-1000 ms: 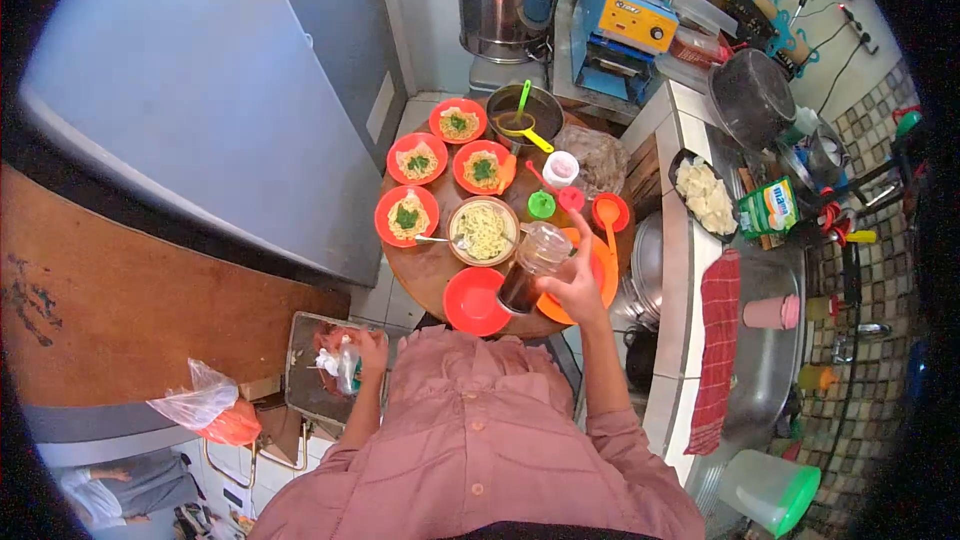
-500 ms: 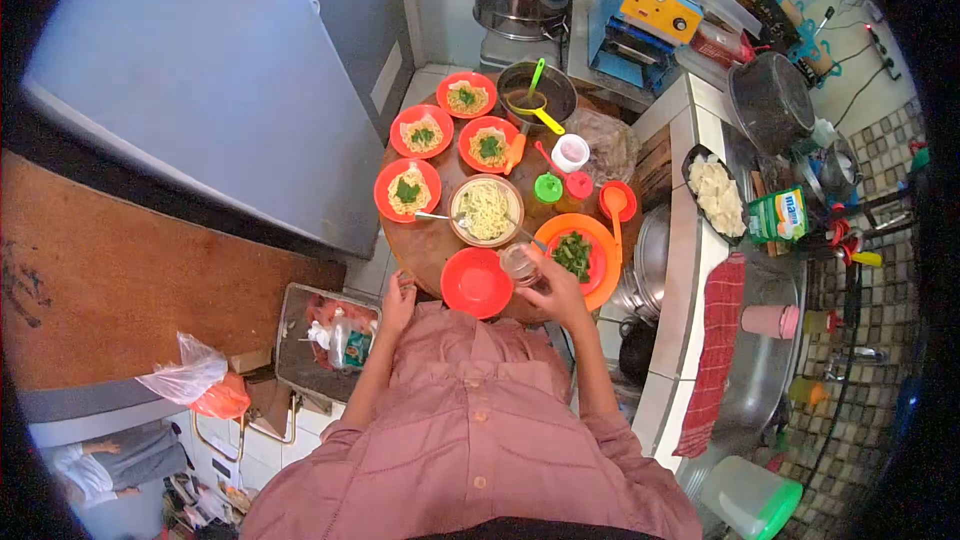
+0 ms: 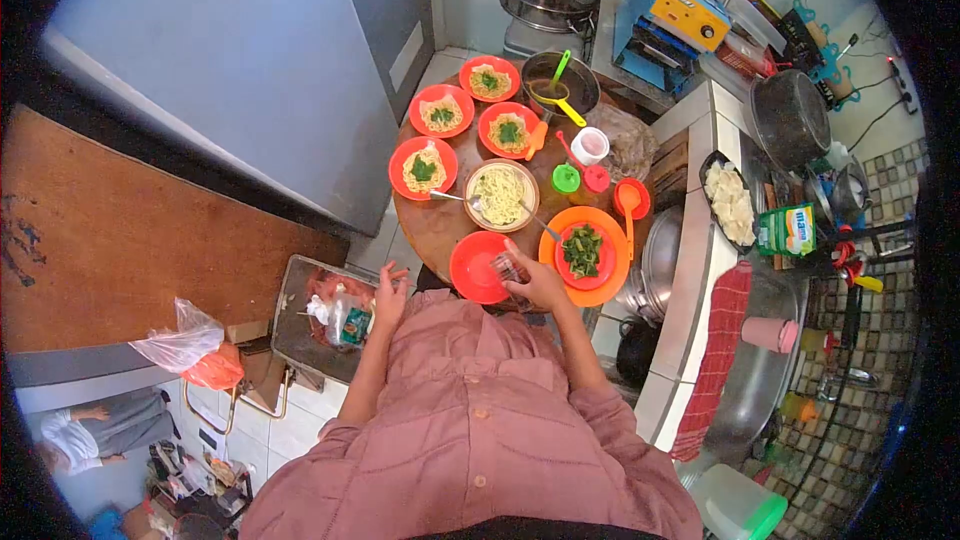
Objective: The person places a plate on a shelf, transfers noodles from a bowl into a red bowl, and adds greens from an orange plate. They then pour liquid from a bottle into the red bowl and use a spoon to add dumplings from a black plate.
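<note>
My right hand is wrapped round a small clear jar, tilted over the right side of a red bowl with no food visible in it. My left hand is raised off the table's near edge, fingers apart, holding nothing. Behind the red bowl stands a bowl of noodles with a spoon and a fork in it. To the right, chopped greens lie in a red dish on an orange plate. Several red bowls of noodles topped with greens, one of them at the left, stand on the far left side.
A pot with green and yellow ladles stands at the back of the round table. Lidded jars are on its right. Beyond are a sink and a red cloth. Another person shows at lower left.
My right hand has tilted the jar over the red bowl. My left hand has lifted and spread its fingers. The view has shifted, so the table sits slightly farther right.
</note>
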Demonstrator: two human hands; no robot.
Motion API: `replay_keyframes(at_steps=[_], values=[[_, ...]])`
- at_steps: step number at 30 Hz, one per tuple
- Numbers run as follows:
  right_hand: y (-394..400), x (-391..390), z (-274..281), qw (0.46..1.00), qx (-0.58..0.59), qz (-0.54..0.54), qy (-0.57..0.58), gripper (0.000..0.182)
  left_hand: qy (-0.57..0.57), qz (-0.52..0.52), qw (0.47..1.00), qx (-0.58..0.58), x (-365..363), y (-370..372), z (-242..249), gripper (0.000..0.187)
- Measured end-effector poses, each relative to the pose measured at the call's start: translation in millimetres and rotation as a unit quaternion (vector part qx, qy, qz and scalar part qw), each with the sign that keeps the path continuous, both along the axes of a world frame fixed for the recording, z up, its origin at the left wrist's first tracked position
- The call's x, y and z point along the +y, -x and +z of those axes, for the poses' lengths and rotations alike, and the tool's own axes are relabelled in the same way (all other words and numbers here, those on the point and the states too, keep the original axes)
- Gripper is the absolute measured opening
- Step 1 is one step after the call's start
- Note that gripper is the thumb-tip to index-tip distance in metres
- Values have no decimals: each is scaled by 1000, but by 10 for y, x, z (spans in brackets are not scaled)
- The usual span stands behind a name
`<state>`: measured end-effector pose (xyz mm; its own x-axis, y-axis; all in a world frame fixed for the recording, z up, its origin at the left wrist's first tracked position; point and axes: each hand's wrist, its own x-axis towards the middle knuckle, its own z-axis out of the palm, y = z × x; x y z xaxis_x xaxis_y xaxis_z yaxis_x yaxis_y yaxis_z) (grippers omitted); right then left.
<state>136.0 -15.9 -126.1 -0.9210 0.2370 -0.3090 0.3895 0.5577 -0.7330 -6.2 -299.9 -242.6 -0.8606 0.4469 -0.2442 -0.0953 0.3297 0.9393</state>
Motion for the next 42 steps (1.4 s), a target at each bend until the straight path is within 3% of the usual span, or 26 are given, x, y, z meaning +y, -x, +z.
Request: replay_keyframes(at_steps=[3,9,11,14,17,21,23,35,42], values=[[2,-21,-25,999,-21,13,-40,77,-1,-3,1000,1,-24,-47,-26,42],[-18,-39,-134,999,18,-12,39,77,-28,12,999,-13,-44,-39,-28,41],[-49,-69,-182,991,80,-45,94,77,-34,17,999,-23,-73,-36,-34,42],[-57,-92,-105,989,53,-86,110,78,-71,21,997,-15,-106,-30,-76,40],[-48,-101,-15,996,56,-54,52,77,-61,70,993,-70,-39,-63,134,39],[-28,-109,-115,996,47,-53,60,75,-88,77,990,-77,-66,-60,74,39],[-5,-106,-94,999,-3,-40,9,76,-100,62,991,-63,-89,-55,-11,38],[-5,-76,-324,995,85,-44,2,74,-65,89,991,-77,-165,-86,64,39],[-35,-79,-256,996,74,-55,21,74,-94,105,986,-85,-186,-106,75,38]])
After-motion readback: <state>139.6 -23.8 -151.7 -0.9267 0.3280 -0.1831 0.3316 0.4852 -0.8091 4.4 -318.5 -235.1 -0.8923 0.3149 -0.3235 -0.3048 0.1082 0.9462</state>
